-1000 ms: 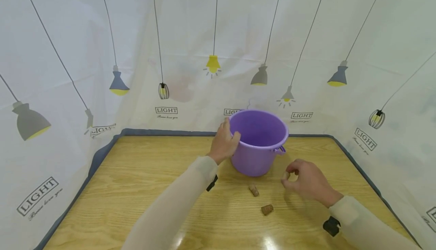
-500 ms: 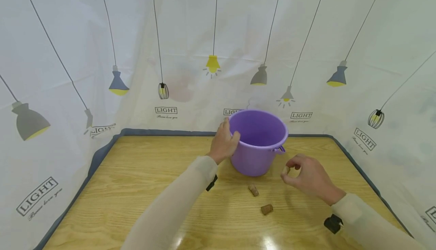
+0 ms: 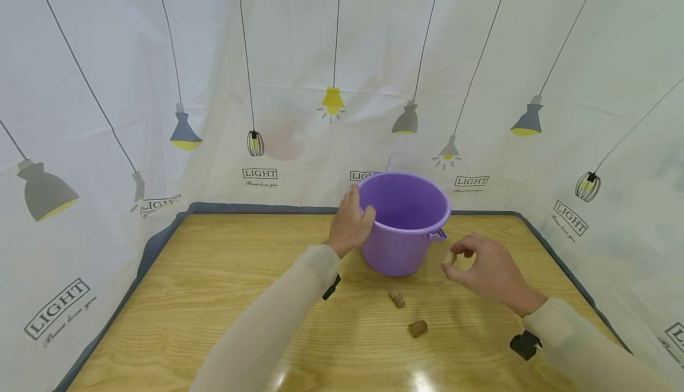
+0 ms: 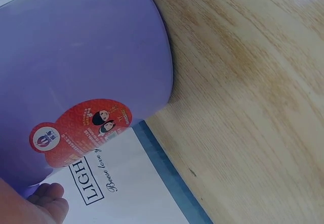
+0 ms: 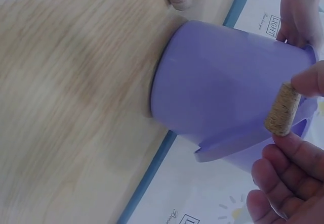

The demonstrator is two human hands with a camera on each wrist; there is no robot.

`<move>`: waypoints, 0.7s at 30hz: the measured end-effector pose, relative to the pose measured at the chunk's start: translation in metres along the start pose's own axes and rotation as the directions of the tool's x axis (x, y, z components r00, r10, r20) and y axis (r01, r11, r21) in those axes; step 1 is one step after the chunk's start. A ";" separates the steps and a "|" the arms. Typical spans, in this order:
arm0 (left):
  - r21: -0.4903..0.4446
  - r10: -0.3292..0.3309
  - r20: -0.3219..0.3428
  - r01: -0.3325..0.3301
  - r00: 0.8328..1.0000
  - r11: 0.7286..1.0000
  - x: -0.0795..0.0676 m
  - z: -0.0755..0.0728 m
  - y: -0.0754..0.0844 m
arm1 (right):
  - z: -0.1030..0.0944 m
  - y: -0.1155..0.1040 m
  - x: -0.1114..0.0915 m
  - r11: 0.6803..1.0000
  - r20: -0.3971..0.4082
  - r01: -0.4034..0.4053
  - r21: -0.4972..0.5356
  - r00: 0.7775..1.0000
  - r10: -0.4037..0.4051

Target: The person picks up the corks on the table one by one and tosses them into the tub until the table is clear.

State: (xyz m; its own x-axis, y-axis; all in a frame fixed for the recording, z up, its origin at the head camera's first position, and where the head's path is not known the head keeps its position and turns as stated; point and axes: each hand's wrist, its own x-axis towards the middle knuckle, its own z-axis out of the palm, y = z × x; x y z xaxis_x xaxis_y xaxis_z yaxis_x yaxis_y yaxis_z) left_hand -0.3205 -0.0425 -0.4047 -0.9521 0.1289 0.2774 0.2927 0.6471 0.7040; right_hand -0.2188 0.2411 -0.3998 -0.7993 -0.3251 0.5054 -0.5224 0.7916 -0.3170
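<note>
A purple bucket (image 3: 398, 243) stands upright toward the back of the table, its mouth facing up. My left hand (image 3: 350, 223) grips its rim on the left side, thumb at the inside edge; the left wrist view shows a red sticker (image 4: 88, 130) on the bucket's wall. My right hand (image 3: 488, 270) is raised to the right of the bucket, pinching a cork (image 5: 283, 109) by its two ends between thumb and finger. Two more corks lie on the table: a mottled cork (image 3: 397, 298) just in front of the bucket and a browner cork (image 3: 418, 328) nearer me.
The wooden table (image 3: 240, 297) has a glossy surface with light reflections at the front. A white cloth (image 3: 299, 53) printed with lamps surrounds its back and sides, with a blue border (image 3: 256, 208) along the edge. The bucket's handle (image 5: 238, 140) hangs down on its right side.
My right hand has risen slightly with the cork in it. My left hand stays on the bucket's rim, and the bucket and the two corks on the table have not moved.
</note>
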 end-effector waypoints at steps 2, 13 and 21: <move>-0.002 -0.001 0.000 0.001 1.000 1.000 0.000 0.000 0.000 | -0.002 -0.001 0.001 1.000 -0.010 0.005 -0.005 1.000 -0.005; -0.008 0.002 -0.002 -0.002 1.000 1.000 0.000 0.000 0.000 | -0.009 -0.005 0.009 0.998 -0.098 0.065 0.010 0.993 -0.064; -0.004 0.002 -0.004 -0.002 1.000 1.000 -0.001 -0.001 0.000 | -0.010 -0.008 0.018 0.996 -0.178 0.091 0.014 0.980 -0.087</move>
State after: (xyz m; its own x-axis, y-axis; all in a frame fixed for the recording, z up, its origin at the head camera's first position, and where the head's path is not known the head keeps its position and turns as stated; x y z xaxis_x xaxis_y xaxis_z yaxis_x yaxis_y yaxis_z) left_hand -0.3198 -0.0429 -0.4043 -0.9512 0.1273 0.2812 0.2950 0.6435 0.7063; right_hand -0.2258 0.2340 -0.3807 -0.6849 -0.2959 0.6659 -0.5973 0.7513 -0.2806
